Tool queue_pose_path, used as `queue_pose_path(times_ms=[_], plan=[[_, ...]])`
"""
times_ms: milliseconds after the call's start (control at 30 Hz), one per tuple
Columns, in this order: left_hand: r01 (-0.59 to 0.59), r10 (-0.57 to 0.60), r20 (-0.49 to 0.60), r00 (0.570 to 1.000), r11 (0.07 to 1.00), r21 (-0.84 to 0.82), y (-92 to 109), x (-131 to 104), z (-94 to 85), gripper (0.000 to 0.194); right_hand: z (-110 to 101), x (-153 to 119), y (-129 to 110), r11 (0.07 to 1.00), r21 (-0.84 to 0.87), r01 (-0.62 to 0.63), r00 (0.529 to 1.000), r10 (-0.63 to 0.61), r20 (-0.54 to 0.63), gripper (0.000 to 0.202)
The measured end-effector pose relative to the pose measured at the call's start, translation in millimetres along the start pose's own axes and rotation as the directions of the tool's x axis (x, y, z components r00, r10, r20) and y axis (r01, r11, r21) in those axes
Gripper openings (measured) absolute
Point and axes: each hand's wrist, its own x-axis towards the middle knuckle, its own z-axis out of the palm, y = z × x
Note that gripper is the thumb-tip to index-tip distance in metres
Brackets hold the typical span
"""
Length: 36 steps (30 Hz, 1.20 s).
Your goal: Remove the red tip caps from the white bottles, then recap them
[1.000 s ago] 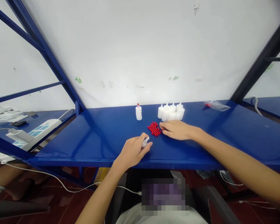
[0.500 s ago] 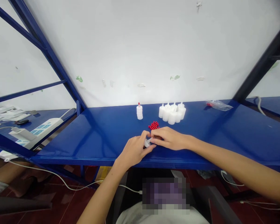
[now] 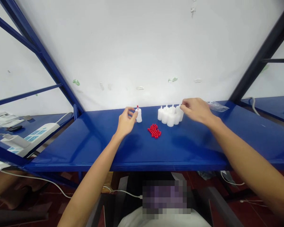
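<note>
With left hand (image 3: pixel 126 121), loosely curved and half open, reaches the left side of a rounded white plastic bottle (image 3: pixel 139 116), upright on the glossy blue tabletop (image 3: pixel 97 138) and closed by a red tip (image 3: pixel 137 106); cannot tell if gripping it. With right hand (image 3: pixel 196 108), bent closely at the fingers, reaches the nozzle of the rear right one among smooth, cone-tipped white bottles (image 3: pixel 170 119); cannot tell if holding it, nor see inside them. Between and nearer than both hands, shows small round red pieces (image 3: pixel 154 131), loosely piled. Beyond right wrist, shows crinkled clear bag (image 3: pixel 219 107).
</note>
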Motion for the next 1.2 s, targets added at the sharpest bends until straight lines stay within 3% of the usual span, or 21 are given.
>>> queue_pose_path(times_ms=[67, 133, 267, 367, 467, 600, 667, 800, 933, 1200], plan=[[0.014, -0.013, -0.033, 0.999, 1.000, 0.022, -12, 22, 9.1, 0.043, 4, 2, 3, 0.998, -0.051, -0.028, 0.998, 0.031, 0.061, 0.027], [0.035, -0.036, 0.005, 0.999, 0.995, 0.090, -23, 36, 20.9, 0.047, 9, 2, 3, 0.996, -0.080, -0.032, 0.994, 0.040, 0.100, 0.030], [-0.001, -0.007, 0.030, 1.000, 0.967, 0.254, -32, 42, 36.2, 0.032, 14, 2, 4, 0.994, -0.106, -0.029, 0.989, 0.044, 0.144, 0.032], [-0.050, 0.042, 0.028, 0.999, 0.915, 0.401, -31, 33, 29.9, 0.031, 15, 2, 7, 0.995, -0.090, -0.040, 0.995, 0.047, 0.083, 0.033], [-0.138, 0.089, 0.124, 0.988, 0.869, 0.476, -27, 17, 13.7, 0.032, 15, 1, 5, 0.998, -0.044, -0.033, 0.999, 0.031, -0.044, 0.031], [-0.122, 0.069, 0.172, 0.983, 0.941, 0.317, -18, -16, -3.3, 0.020, 12, -1, -4, 0.998, 0.027, 0.055, 0.980, -0.049, -0.193, 0.032], [-0.063, 0.032, 0.189, 0.981, 0.985, 0.159, -11, -33, -6.8, 0.016, 10, -2, -6, 0.998, 0.035, 0.056, 0.980, -0.048, -0.194, 0.031], [0.062, -0.029, 0.290, 0.957, 0.993, -0.105, 2, -65, -9.0, 0.016, 4, -2, 0, 0.996, 0.086, -0.038, 0.999, 0.040, -0.018, 0.023], [0.091, -0.040, 0.262, 0.964, 0.978, -0.187, 9, -88, -12.0, 0.018, -1, -1, 9, 0.993, 0.117, 0.025, 0.990, -0.040, 0.132, 0.029], [0.156, -0.065, 0.337, 0.939, 0.956, -0.248, 15, -99, -12.5, 0.025, -1, -2, 8, 0.997, 0.056, 0.058, 0.984, -0.067, 0.163, 0.023]])
